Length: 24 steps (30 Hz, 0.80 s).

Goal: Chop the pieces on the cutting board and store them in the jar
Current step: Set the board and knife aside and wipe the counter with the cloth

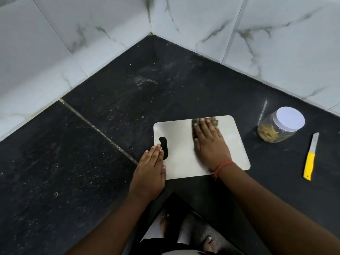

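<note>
head view:
left hand: flat, fingers together, pinning cutting board at its handle edge
right hand: flat, fingers straight over pieces, board's far edge
jar: lidded, right of board; right hand nearer
knife: idle beyond jar

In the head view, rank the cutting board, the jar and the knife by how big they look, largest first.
1. Cutting board, clearly largest.
2. Jar and knife: unsure. The knife looks longer but thin; the jar looks bulkier.
</note>
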Each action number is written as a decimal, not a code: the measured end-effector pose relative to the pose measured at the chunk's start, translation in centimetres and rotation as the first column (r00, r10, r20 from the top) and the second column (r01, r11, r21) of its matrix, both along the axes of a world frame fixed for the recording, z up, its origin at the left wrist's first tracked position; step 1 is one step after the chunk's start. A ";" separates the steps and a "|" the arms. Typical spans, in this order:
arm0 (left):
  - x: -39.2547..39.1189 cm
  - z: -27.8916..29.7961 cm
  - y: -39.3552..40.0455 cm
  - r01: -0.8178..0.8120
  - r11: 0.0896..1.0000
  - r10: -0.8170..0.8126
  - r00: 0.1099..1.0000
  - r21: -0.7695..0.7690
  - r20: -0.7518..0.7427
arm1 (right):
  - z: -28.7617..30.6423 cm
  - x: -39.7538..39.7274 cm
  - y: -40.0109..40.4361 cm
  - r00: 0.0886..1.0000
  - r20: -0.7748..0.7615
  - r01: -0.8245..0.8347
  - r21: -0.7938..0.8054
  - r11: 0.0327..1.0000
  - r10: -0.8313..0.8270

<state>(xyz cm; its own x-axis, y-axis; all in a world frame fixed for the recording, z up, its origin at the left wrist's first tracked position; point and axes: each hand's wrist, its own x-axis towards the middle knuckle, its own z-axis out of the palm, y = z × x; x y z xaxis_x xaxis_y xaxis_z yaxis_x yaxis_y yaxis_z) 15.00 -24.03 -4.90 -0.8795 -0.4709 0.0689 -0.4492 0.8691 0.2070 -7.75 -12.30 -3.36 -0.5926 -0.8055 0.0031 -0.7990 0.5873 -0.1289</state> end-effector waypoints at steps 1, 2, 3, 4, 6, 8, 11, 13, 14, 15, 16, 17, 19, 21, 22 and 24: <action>0.0 0.0 0.0 0.002 1.000 -0.002 1.000 0.001 -0.005 | 0.1 -0.6 0.6 0.997 0.006 -0.077 0.026 0.997 0.077; 0.0 0.1 0.0 0.004 1.000 -0.004 1.000 0.000 -0.010 | 0.2 -2.1 1.5 0.997 -0.002 -0.077 0.041 0.996 0.077; -0.1 0.1 0.0 0.006 1.000 -0.006 1.000 -0.002 -0.011 | 0.3 -3.6 2.4 1.000 -0.013 0.000 0.048 0.999 0.001; -0.2 0.1 -0.1 0.008 1.000 -0.008 1.000 -0.006 -0.010 | 0.3 -5.0 3.2 0.993 -0.024 0.117 0.052 0.992 -0.115; -0.2 0.1 -0.1 0.007 1.000 -0.007 1.000 -0.013 -0.006 | 0.4 -5.7 4.0 0.958 -0.011 0.287 0.064 0.956 -0.287; -0.1 0.0 -0.1 0.005 1.000 -0.005 1.000 -0.014 -0.008 | 0.4 -3.3 3.7 0.966 -0.037 0.259 0.031 0.965 -0.258; -0.1 -0.1 -0.1 0.007 1.000 -0.007 1.000 -0.010 -0.015 | 0.5 2.0 4.3 0.996 -0.014 0.083 0.005 0.997 -0.083; -0.2 -0.1 -0.1 0.008 1.000 -0.008 1.000 -0.013 -0.019 | 0.8 5.4 4.4 1.000 0.016 -0.014 0.001 1.000 0.014; -0.3 -0.2 -0.2 0.011 1.000 -0.011 1.000 -0.016 -0.015 | 0.8 7.2 4.0 0.998 0.029 -0.063 -0.002 0.998 0.063; -0.3 -0.1 -0.2 0.018 1.000 -0.018 1.000 -0.016 -0.008 | 0.8 9.0 3.5 0.992 0.036 -0.124 -0.007 0.992 0.124; -0.2 -0.1 -0.2 0.027 1.000 -0.027 1.000 -0.014 -0.001 | 0.6 10.8 2.8 0.981 0.040 -0.188 -0.012 0.982 0.189; -0.1 -0.1 -0.2 0.038 0.999 -0.038 0.999 -0.018 0.005 | 0.5 12.3 2.2 0.972 0.051 -0.230 -0.015 0.973 0.230; -0.1 -0.1 -0.4 0.056 0.998 -0.056 0.998 -0.032 0.013 | 0.6 13.7 1.5 0.966 0.074 -0.247 -0.018 0.969 0.248; -0.1 0.0 -0.5 0.038 0.999 -0.038 0.999 -0.020 0.003 | 0.8 12.8 1.8 0.966 0.049 -0.252 -0.014 0.968 0.252; -0.1 0.0 -0.5 0.025 1.000 -0.025 1.000 -0.012 -0.001 | 0.8 11.9 2.4 0.969 0.031 -0.245 -0.005 0.969 0.245; 0.0 -0.1 -0.4 0.016 1.000 -0.016 1.000 -0.024 0.011 | 0.5 9.6 4.1 0.987 0.001 -0.161 -0.002 0.987 0.161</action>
